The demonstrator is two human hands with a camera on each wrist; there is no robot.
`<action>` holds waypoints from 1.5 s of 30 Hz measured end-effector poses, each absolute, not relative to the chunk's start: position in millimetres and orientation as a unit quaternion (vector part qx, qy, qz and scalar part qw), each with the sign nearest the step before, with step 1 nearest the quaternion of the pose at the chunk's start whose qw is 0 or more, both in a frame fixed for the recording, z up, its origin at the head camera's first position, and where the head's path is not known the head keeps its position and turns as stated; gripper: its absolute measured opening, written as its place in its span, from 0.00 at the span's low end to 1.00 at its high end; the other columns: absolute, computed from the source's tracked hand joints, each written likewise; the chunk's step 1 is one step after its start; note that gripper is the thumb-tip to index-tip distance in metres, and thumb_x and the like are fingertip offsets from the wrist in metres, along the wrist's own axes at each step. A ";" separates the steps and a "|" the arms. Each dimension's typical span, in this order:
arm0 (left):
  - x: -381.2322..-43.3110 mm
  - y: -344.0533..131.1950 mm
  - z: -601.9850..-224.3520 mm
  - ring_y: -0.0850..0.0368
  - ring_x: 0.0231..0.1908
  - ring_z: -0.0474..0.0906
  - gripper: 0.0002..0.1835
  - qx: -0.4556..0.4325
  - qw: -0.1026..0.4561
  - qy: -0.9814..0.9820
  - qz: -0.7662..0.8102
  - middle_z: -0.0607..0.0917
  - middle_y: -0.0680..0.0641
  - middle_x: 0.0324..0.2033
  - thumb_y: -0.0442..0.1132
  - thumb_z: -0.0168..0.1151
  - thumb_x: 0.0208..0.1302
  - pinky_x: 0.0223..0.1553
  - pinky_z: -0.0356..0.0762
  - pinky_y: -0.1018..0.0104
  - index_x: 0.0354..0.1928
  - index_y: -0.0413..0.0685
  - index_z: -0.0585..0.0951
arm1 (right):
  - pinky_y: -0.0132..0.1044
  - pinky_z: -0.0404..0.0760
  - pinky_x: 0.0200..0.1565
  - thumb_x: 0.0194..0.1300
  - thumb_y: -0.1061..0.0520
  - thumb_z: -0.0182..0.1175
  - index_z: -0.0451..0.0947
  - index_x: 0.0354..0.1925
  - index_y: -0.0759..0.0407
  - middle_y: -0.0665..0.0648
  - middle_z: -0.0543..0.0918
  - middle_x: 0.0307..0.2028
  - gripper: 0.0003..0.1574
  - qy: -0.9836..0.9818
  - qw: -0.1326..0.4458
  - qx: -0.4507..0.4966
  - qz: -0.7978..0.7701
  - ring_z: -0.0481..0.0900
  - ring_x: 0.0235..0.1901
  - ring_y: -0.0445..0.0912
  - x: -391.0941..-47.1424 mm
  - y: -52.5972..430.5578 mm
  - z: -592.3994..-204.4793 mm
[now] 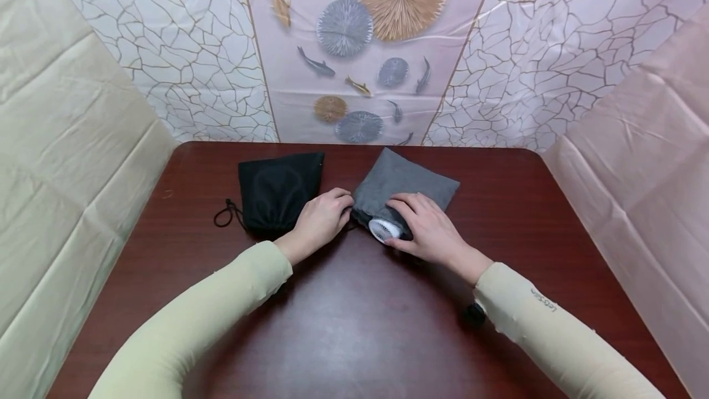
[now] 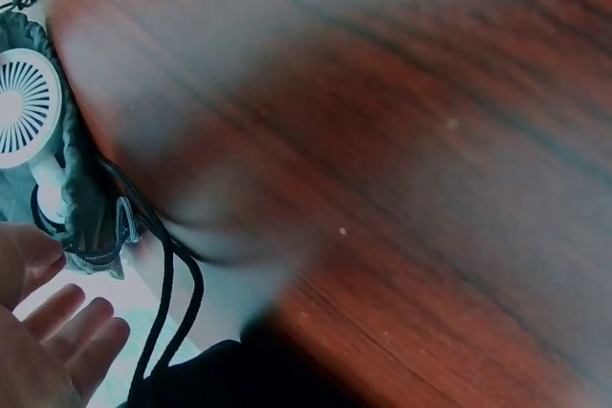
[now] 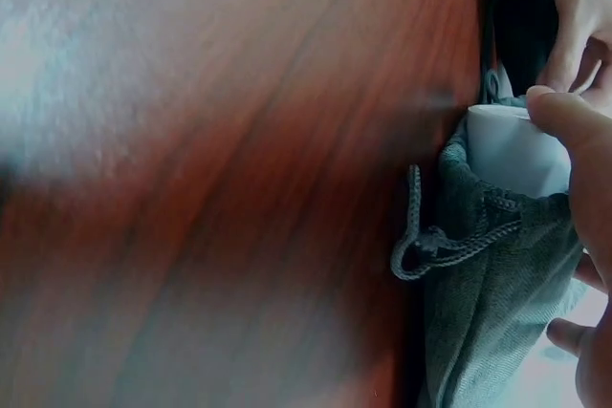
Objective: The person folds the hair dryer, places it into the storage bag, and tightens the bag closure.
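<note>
A white handheld fan (image 1: pixel 382 231) lies partly inside a grey drawstring bag (image 1: pixel 401 171), its round slotted head showing at the bag's mouth. My right hand (image 1: pixel 431 229) grips the fan, the thumb on its white rim and the fingers over the bag's cloth. At the left corner of the mouth, my left hand (image 1: pixel 323 217) pinches the bag's edge, with its other fingers loosely bent. The fan's handle (image 2: pixel 50 188) runs down into the bag in the left wrist view. A knotted grey cord (image 3: pixel 430 244) hangs from the mouth in the right wrist view.
Left of the grey bag, a black drawstring pouch (image 1: pixel 279 186) lies flat, its looped cord (image 1: pixel 224 217) out to the side. Both rest near the back of a dark red-brown wooden table (image 1: pixel 354 325). Patterned cloth (image 1: pixel 205 48) hangs behind the table.
</note>
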State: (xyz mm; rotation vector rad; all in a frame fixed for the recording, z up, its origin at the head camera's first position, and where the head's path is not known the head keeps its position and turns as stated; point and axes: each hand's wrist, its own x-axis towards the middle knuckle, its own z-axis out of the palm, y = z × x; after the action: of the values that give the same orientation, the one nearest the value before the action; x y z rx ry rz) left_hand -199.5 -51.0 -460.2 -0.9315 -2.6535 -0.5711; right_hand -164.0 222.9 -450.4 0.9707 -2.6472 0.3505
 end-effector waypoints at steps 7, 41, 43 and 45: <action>-200.6 -57.0 -455.2 0.50 0.46 0.89 0.07 -0.336 0.135 -0.910 -0.202 0.87 0.47 0.53 0.31 0.67 0.69 0.44 0.88 0.53 0.45 0.47 0.89 | 0.59 0.79 0.63 0.60 0.41 0.79 0.75 0.71 0.59 0.60 0.77 0.67 0.48 -0.925 0.142 0.329 0.127 0.76 0.66 0.58 -168.6 232.8 -448.0; -193.7 -48.6 -458.5 0.46 0.43 0.89 0.14 -0.275 0.042 -0.954 -0.110 0.86 0.41 0.52 0.45 0.73 0.72 0.42 0.89 0.53 0.50 0.42 0.87 | 0.53 0.84 0.35 0.66 0.41 0.74 0.82 0.41 0.58 0.57 0.85 0.37 0.23 -0.958 0.076 0.259 0.097 0.85 0.33 0.54 -156.1 286.1 -459.3; -194.6 -47.1 -460.6 0.47 0.42 0.88 0.11 -0.277 0.047 -0.954 -0.110 0.86 0.42 0.50 0.42 0.72 0.73 0.41 0.89 0.54 0.48 0.43 0.87 | 0.51 0.83 0.32 0.67 0.43 0.74 0.82 0.37 0.57 0.55 0.84 0.34 0.19 -0.953 0.083 0.273 0.100 0.83 0.30 0.52 -157.9 285.7 -462.8; -195.8 -46.3 -461.7 0.47 0.41 0.88 0.08 -0.279 0.049 -0.953 -0.111 0.87 0.42 0.49 0.39 0.70 0.74 0.41 0.89 0.54 0.49 0.43 0.88 | 0.49 0.82 0.30 0.67 0.47 0.75 0.81 0.34 0.55 0.53 0.82 0.31 0.17 -0.947 0.094 0.291 0.102 0.81 0.28 0.50 -160.0 285.5 -466.4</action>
State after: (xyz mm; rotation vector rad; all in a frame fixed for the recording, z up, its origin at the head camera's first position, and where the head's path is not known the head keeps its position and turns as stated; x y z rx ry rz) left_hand -195.8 -46.3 -461.7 -0.8486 -2.9024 -0.3368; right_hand -160.0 285.5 -466.4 0.8619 -2.8075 0.3037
